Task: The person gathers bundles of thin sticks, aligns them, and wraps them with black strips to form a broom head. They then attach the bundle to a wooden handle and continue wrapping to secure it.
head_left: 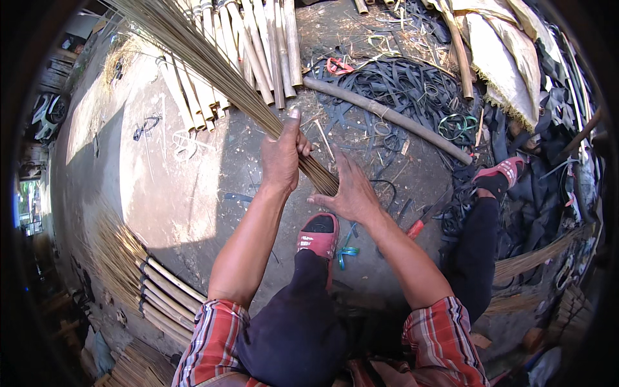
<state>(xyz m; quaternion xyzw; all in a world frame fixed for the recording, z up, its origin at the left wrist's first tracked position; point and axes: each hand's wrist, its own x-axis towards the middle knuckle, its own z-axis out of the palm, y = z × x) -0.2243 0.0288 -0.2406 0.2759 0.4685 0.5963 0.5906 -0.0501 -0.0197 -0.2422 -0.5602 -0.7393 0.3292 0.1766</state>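
Observation:
A long bundle of thin, stiff broom sticks (238, 97) slants from the upper left down to the middle of the view. My left hand (282, 155) is closed around it near its lower end, thumb pointing up along the sticks. At the butt end of the bundle is my right hand (351, 190), fingers stretched out and palm against or very near the stick ends. Below it on the ground lies a knife with a red handle (416, 229). A blue-green plastic strap (348, 250) lies beside my sandalled foot (317, 238).
Bamboo poles (248, 51) lie in rows at the top. Several brooms with bamboo handles (169, 284) rest at lower left. A tangle of black strips (412, 87) spreads at right, with a long pole (393, 117) across it. A pale sack (506, 58) hangs at upper right.

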